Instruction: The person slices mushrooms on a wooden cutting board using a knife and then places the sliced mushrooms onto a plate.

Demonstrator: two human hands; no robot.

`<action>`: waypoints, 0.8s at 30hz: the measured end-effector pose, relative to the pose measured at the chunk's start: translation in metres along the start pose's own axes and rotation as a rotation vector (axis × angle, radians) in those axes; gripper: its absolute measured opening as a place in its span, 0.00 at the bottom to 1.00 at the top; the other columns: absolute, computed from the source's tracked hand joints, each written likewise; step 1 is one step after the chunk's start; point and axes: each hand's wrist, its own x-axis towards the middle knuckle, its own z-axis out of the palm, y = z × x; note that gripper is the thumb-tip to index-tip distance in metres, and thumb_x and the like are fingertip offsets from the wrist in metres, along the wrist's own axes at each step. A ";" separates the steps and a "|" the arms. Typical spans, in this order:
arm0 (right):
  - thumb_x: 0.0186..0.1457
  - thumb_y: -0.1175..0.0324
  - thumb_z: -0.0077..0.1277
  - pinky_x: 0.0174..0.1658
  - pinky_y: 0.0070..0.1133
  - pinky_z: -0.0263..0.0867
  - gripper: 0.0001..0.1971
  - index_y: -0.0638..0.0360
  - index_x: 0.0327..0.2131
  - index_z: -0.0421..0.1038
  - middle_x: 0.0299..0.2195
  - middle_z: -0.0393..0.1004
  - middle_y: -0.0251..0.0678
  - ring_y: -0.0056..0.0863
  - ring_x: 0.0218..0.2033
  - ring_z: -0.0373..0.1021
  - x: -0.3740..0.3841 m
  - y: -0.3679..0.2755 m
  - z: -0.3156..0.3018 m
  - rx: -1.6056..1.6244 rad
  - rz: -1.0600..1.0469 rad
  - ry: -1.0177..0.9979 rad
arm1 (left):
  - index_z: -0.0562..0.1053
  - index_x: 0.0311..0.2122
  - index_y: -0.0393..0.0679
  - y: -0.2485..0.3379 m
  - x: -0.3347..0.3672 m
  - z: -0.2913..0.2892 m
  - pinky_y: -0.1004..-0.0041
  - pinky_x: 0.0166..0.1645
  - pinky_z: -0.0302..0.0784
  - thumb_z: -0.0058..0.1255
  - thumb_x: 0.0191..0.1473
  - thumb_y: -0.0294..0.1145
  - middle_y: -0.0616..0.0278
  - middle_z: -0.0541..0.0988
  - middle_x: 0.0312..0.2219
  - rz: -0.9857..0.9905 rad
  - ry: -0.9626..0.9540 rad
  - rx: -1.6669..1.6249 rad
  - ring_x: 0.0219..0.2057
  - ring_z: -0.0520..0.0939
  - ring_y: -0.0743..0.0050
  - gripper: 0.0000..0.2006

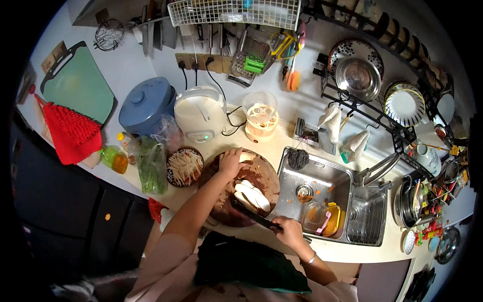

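A round wooden chopping board [216,204] lies on the counter before me. On it is an overlapping row of pale, oval vegetable slices [251,195]. My left hand [231,164] is at the board's far side, its fingers and thumb curled round a pale vegetable piece [246,157], mostly hidden by the hand. In my right hand [289,234], closed round the handle, is a kitchen knife [254,215]. Its dark blade lies low over the board, along the near edge of the slices. Left of the board stands a patterned bowl of pale strips [185,167].
To the right is a steel sink [289,189] holding a yellow container [332,221] and orange scraps. A bag of greens [152,168] and an oil bottle [119,163] stand left. Behind the board are a white rice cooker [200,113], a blue pot [146,105] and an egg steamer [261,126].
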 end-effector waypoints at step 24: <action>0.49 0.70 0.57 0.35 0.38 0.69 0.11 0.57 0.38 0.73 0.30 0.77 0.46 0.50 0.32 0.74 0.058 0.005 -0.004 -0.143 -0.041 0.104 | 0.75 0.50 0.49 0.010 -0.153 0.009 0.61 0.53 0.67 0.56 0.53 0.31 0.59 0.75 0.44 0.426 0.262 -0.285 0.47 0.72 0.56 0.18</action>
